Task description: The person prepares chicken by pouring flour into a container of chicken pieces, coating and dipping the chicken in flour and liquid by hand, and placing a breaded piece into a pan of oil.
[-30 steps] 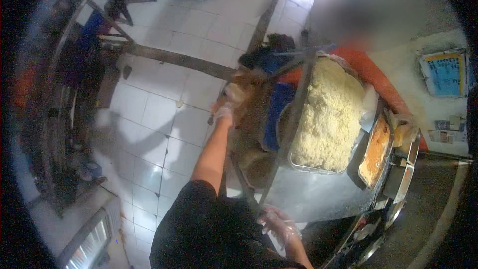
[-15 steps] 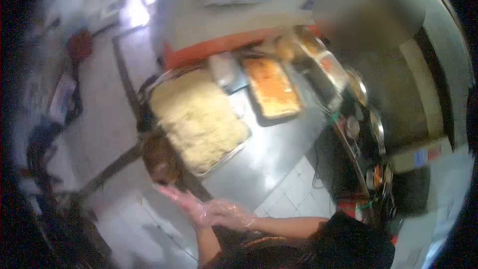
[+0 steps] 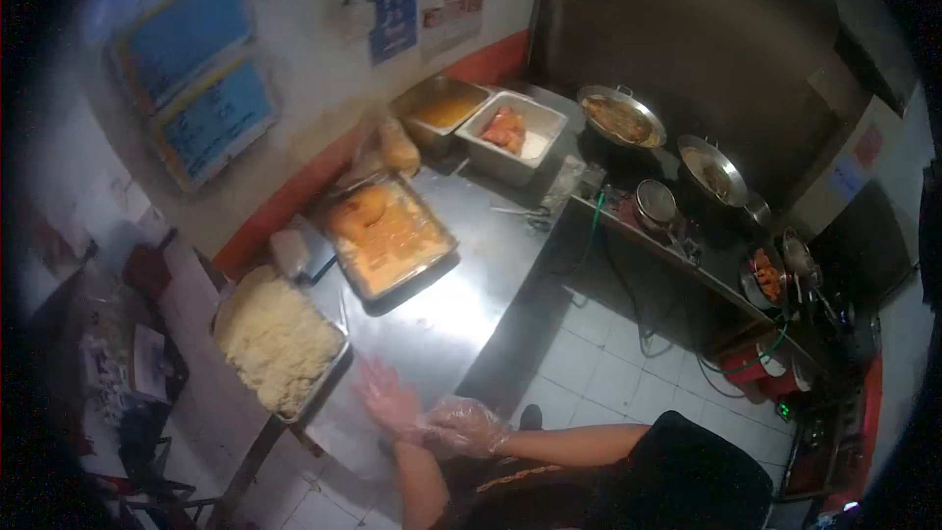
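Looks like fixing gloves is the step in hand, my guess anyway. Right hand [image 3: 461, 422], wrapped in a clear plastic glove [image 3: 487, 431], is bunched narrow at the left wrist; can't tell if that grip's pinching anything. Left hand [image 3: 388, 400] is spread wide. Next move probably calls for a gentle touch, thin plastic tears. Pale crumbly food [image 3: 275, 339] is left of the grip, orange mix [image 3: 392, 243] beyond. Writing on the far-off blue posters [image 3: 214, 123]? Too blurry to read.

Dim edges, glare on tabletop [image 3: 432, 322] (rounded vignette)
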A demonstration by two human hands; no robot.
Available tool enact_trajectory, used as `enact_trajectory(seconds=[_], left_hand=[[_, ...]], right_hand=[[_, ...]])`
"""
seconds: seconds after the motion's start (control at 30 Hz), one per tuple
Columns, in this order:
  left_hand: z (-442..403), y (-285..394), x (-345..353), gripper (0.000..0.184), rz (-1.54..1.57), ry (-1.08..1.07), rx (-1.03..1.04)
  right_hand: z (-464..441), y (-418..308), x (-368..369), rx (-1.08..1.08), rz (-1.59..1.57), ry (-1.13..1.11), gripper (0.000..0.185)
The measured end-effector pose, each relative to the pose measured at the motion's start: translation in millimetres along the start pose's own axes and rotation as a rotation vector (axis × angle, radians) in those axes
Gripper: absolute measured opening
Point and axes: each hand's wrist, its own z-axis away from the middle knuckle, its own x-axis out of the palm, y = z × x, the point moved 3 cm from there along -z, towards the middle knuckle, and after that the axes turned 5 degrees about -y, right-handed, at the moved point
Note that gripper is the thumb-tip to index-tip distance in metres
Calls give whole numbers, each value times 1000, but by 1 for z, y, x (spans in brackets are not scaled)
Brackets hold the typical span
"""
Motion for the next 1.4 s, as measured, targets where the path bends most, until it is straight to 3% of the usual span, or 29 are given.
enact_trajectory(seconds=[0.03, 0.17, 0.23, 0.27, 0.33, 0.37, 0.4, 0.47, 0.5, 0.6, 0.63, 0.67, 0.73, 0.77, 0.8, 0.83, 0.93, 1.0, 1.03, 1.07, 1.13, 1.17, 1.2, 1.23, 1.33, 1.4], left_hand=[[-6, -32, 14, 61, -237, -61, 18], [-9, -135, 94, 63, -371, -224, 53], [-2, -167, 163, 59, -219, -173, 48], [-2, -185, 177, 59, -210, -173, 53], [-2, -209, 216, 61, -999, -515, 672], [-2, -227, 229, 59, -1027, -552, 776], [-1, -244, 244, 60, -1053, -584, 884], [-8, -262, 263, 63, -657, -520, 509], [-14, -270, 272, 64, -450, -479, 327], [-31, -279, 287, 64, -498, -395, 154], [-42, -278, 286, 64, -492, -374, 152], [-50, -269, 291, 61, -884, -492, 508], [-73, -277, 301, 57, -1286, -596, 850], [-94, -287, 302, 52, -1134, -665, 672], [-109, -298, 304, 48, -980, -721, 477], [-111, -302, 324, 44, -941, -839, 465], [-115, -315, 360, 44, -1624, -1121, 916], [-141, -329, 363, 40, -1636, -1072, 1010], [-173, -329, 351, 34, -1315, -836, 776], [-201, -327, 342, 30, -987, -604, 547], [-224, -297, 365, 23, -1204, -468, 892], [-237, -287, 368, 28, -1478, -466, 1077], [-246, -285, 370, 28, -1491, -446, 1081], [-257, -284, 375, 31, -1470, -441, 1051], [-297, -288, 380, 39, -1505, -403, 1011], [-326, -292, 397, 37, -1367, -340, 895]], right_hand=[[10, 20, -26, -72, 15, 86, 20], [56, 81, -114, -180, 53, 114, 17], [81, 113, -159, 98, 108, 277, 15], [89, 126, -174, 93, 115, 271, 15], [100, 142, -217, 417, -123, 645, 15], [98, 138, -242, 613, 31, 574, 18], [99, 155, -245, 612, 23, 569, 18], [95, 179, -251, 492, 225, 337, 19], [100, 178, -258, 434, 120, 266, 18], [99, 163, -298, 374, -6, 213, 19], [96, 198, -298, 453, -55, 41, 19], [94, 204, -312, 510, -329, 34, 24], [75, 230, -354, 359, -120, 106, 45], [61, 272, -361, 349, 24, 254, 60], [43, 251, -400, 468, 128, 231, 71], [23, 255, -421, 451, 219, 346, 74], [-38, 265, -472, 585, 150, 210, 86], [-74, 280, -487, 196, 326, 493, 88], [-90, 284, -497, 185, 384, 519, 85], [-106, 264, -517, 302, 181, 564, 82], [-126, 316, -529, 264, 294, 622, 76], [-136, 315, -538, 251, 121, 607, 75], [-148, 314, -548, 232, -55, 589, 73], [-159, 339, -555, 191, 80, 593, 68], [-206, 347, -593, 491, 106, 392, 64], [-249, 370, -607, 530, 162, 287, 63]])
